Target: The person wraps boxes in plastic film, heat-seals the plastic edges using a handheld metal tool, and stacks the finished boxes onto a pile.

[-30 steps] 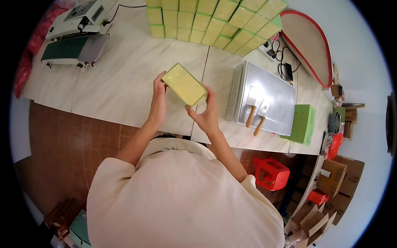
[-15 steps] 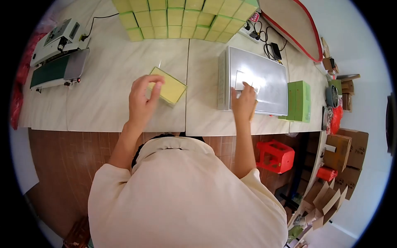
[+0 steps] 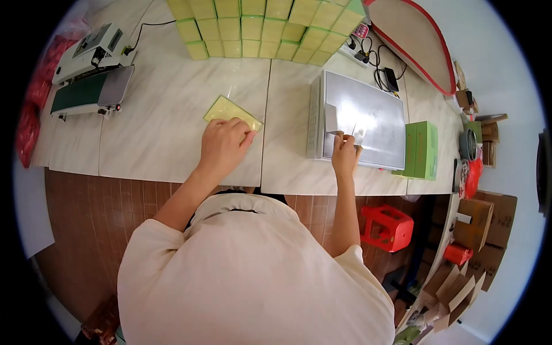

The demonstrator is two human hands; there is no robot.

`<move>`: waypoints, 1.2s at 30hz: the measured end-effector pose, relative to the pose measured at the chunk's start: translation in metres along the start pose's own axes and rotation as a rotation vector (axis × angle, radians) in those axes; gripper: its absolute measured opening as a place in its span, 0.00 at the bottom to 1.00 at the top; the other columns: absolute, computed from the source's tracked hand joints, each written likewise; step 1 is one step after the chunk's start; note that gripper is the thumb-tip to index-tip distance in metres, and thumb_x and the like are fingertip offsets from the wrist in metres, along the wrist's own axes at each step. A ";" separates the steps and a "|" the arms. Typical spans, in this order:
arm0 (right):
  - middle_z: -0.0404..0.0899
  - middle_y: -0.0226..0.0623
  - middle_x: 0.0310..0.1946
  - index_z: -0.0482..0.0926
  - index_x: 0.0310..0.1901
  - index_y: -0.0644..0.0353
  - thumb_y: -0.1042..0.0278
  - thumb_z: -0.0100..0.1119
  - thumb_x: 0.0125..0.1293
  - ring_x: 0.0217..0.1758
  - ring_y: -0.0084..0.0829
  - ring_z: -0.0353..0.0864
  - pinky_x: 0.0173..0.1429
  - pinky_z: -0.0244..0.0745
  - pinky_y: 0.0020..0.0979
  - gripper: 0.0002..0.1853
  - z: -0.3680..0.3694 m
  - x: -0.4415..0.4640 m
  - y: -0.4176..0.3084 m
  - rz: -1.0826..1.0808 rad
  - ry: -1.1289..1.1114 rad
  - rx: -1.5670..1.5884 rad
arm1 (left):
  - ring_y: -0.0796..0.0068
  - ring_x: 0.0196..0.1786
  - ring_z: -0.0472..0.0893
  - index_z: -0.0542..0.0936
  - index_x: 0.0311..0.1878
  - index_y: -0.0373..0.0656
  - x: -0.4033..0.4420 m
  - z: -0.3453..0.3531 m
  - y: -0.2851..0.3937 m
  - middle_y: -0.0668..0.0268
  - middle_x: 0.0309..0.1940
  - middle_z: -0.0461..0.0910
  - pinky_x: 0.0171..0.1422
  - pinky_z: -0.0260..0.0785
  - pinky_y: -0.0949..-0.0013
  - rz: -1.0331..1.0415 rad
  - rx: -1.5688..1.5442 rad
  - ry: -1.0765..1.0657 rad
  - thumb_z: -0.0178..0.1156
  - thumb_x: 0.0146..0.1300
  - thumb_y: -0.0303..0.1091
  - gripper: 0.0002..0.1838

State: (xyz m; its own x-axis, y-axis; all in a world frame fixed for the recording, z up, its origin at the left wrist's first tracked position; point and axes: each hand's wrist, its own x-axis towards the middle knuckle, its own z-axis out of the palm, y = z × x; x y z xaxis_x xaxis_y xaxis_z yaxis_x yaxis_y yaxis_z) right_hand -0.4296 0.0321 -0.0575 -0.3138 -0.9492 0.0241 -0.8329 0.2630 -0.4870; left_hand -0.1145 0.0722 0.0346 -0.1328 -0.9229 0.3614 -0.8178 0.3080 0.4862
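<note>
A flat yellow-green box (image 3: 225, 107) with a glossy surface lies on the marble-patterned table, left of the table seam. My left hand (image 3: 224, 142) is closed over its near side, the fingers curled and partly hiding it. On the right stands a low appliance with a shiny metal top plate (image 3: 379, 123). Over the plate's left part, my right hand (image 3: 345, 156) pinches the lower edge of a small thin greyish sheet (image 3: 332, 118), which looks partly lifted. Beside that hand is a narrow brownish strip (image 3: 359, 153) whose kind I cannot make out.
Rows of similar stacked boxes (image 3: 253, 29) stand at the back. A white machine with a green belt (image 3: 80, 95) is at the far left. Green boxes (image 3: 422, 150) sit right of the appliance, with cables (image 3: 376, 66) behind. A red stool (image 3: 386, 228) stands below the table.
My left hand has come down onto the box and closed over its near side. My right hand has drawn back toward me, and the sheet that lay on the plate is now pinched and raised.
</note>
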 end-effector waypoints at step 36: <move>0.81 0.39 0.22 0.76 0.43 0.58 0.62 0.61 0.68 0.22 0.42 0.79 0.26 0.71 0.37 0.10 -0.067 -0.063 -0.125 -0.652 -0.376 0.170 | 0.65 0.54 0.78 0.77 0.36 0.44 0.000 0.006 -0.053 0.68 0.48 0.81 0.72 0.62 0.53 0.018 -0.051 0.077 0.61 0.61 0.28 0.02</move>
State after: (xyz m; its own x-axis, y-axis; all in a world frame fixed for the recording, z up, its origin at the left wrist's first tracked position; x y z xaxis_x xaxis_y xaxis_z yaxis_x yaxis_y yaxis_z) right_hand -0.3361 0.0703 0.0608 0.4175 -0.9061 0.0689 -0.7053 -0.3709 -0.6041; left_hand -0.0742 0.0541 0.0039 -0.1022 -0.8974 0.4293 -0.7861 0.3373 0.5180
